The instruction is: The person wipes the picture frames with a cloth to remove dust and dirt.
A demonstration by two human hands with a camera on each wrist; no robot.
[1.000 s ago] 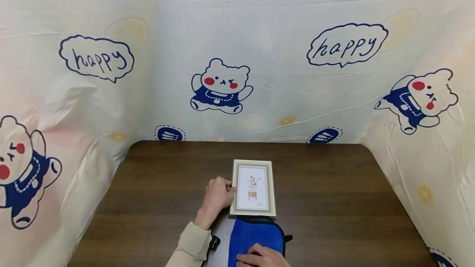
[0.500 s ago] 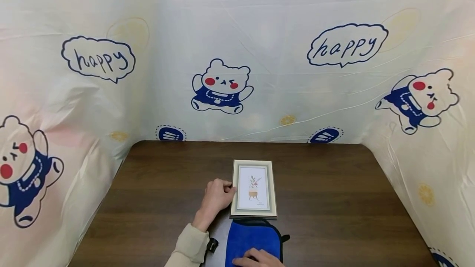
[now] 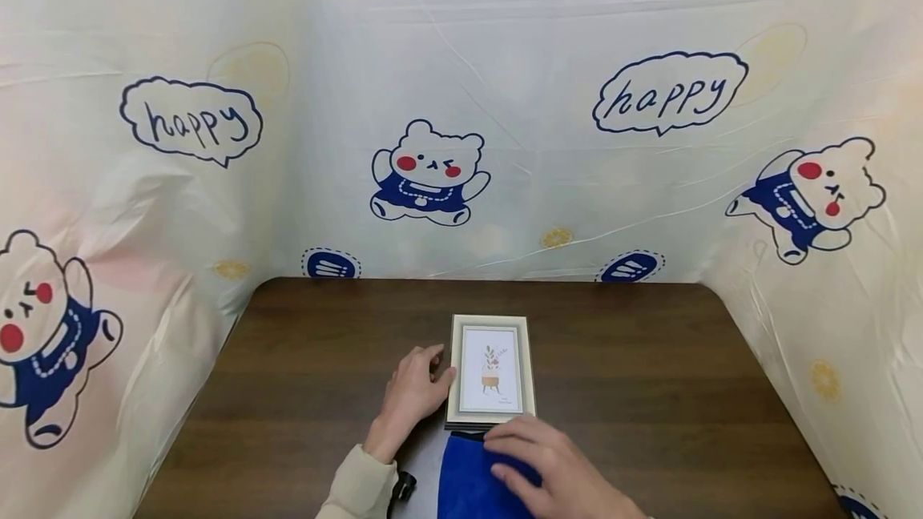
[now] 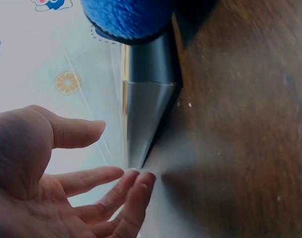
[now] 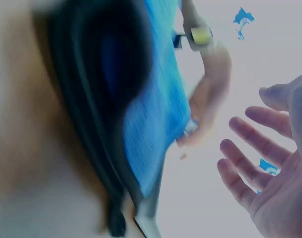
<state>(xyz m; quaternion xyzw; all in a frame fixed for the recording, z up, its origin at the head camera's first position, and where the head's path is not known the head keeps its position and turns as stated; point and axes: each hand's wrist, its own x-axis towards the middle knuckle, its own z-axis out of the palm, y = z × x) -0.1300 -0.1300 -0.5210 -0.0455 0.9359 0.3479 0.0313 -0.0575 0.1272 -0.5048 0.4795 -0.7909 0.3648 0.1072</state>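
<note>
A cream picture frame (image 3: 490, 371) with a potted-plant print lies face up on the table, its near edge looking layered. Close by its left side is my left hand (image 3: 414, 391), fingers loosely extended; the left wrist view shows the frame's grey side (image 4: 148, 109) just past those fingertips. Against the frame's near end sits a blue plush pouch (image 3: 469, 479) with black trim. My right hand (image 3: 555, 467) hovers over the pouch with fingers spread, covering much of it. From the right wrist, the pouch (image 5: 155, 119) appears blurred, with its dark mouth gaping and that hand holding nothing.
The dark wooden table (image 3: 649, 375) extends to both sides and behind the frame. A printed cloth (image 3: 548, 142) with bears and "happy" bubbles encloses the back and sides. A black wrist device (image 3: 404, 487) sits at the left cuff.
My right hand has lifted off the pouch and moved forward, its fingers spreading. The left fingers have loosened from the frame's left edge. The frame has stayed nearly in place.
</note>
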